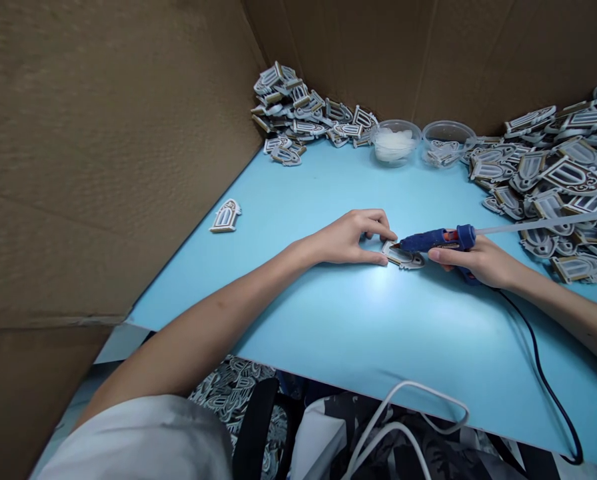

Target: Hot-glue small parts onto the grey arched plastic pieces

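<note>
Touching frame [406, 264] edge perhaps, glue gun [431, 240] has room.

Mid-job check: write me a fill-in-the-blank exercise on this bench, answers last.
The right hand holds a dark blue plastic ____.
The flat, arched white-and-brown piece at its tip is held by the ____.
Of two round clear plastic tubs, the one holding milky white pieces stands on the ____.
The smooth tabletop is light ____.

Answers: glue gun; left hand; left; blue.

Blue tabletop [308, 193] gives passage beyond the left hand [351, 237]; tubs [396, 147] block behind, a heap [571, 177] the right, its extent unclear.
</note>
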`<action>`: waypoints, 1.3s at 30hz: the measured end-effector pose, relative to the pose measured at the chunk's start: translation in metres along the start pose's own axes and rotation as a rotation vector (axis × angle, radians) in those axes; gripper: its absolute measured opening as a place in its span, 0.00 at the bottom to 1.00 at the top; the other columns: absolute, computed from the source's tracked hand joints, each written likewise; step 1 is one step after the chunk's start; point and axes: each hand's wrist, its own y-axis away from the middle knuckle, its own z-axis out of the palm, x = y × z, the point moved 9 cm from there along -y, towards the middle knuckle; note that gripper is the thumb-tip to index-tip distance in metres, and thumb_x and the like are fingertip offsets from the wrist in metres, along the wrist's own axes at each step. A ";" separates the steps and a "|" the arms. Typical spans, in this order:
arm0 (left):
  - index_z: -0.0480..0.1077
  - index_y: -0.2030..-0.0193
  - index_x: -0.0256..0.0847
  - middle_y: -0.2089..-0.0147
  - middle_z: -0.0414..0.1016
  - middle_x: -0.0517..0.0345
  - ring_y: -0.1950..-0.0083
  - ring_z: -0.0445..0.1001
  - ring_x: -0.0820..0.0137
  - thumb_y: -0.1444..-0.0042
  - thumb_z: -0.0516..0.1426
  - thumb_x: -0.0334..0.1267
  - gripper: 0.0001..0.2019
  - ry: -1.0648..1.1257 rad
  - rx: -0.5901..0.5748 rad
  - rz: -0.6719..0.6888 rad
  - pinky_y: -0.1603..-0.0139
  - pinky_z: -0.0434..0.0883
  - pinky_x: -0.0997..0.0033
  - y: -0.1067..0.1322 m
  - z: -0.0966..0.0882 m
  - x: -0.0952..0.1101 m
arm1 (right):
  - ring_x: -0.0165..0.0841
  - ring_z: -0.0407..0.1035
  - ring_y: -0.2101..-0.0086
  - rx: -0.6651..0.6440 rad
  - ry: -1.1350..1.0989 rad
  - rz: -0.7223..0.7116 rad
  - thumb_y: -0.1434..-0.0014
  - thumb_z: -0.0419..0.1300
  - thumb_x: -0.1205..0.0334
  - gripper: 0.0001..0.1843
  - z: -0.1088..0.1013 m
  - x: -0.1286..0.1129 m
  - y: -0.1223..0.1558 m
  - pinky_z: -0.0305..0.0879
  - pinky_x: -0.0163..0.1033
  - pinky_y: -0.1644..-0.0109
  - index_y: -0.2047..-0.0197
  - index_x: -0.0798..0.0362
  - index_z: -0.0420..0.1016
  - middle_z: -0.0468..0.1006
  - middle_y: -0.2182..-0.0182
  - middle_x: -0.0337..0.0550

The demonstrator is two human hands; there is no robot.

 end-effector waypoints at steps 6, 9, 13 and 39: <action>0.81 0.45 0.40 0.51 0.78 0.47 0.52 0.76 0.64 0.42 0.69 0.47 0.21 -0.003 -0.002 -0.002 0.48 0.72 0.64 0.000 0.000 -0.001 | 0.31 0.59 0.77 0.001 0.001 0.004 0.43 0.65 0.39 0.24 0.000 -0.003 0.000 0.52 0.40 0.71 0.74 0.51 0.71 0.64 0.81 0.35; 0.81 0.45 0.41 0.51 0.78 0.47 0.52 0.76 0.64 0.42 0.69 0.46 0.20 -0.005 -0.003 -0.012 0.48 0.72 0.63 0.000 0.000 -0.002 | 0.31 0.59 0.77 -0.007 0.011 0.005 0.43 0.64 0.38 0.24 0.001 -0.003 0.000 0.52 0.40 0.71 0.75 0.50 0.70 0.64 0.81 0.35; 0.81 0.45 0.41 0.51 0.78 0.47 0.52 0.76 0.64 0.42 0.69 0.46 0.21 -0.006 -0.006 -0.014 0.48 0.72 0.64 0.000 0.000 -0.002 | 0.30 0.58 0.77 -0.011 0.020 0.009 0.44 0.64 0.37 0.25 0.001 -0.003 0.000 0.52 0.40 0.71 0.75 0.50 0.69 0.63 0.81 0.35; 0.81 0.45 0.40 0.51 0.78 0.47 0.51 0.77 0.64 0.42 0.69 0.47 0.21 -0.009 -0.005 -0.007 0.47 0.72 0.63 0.000 0.000 -0.001 | 0.31 0.59 0.77 -0.009 0.001 0.026 0.45 0.65 0.37 0.25 0.001 -0.002 0.000 0.52 0.40 0.70 0.73 0.51 0.71 0.64 0.81 0.35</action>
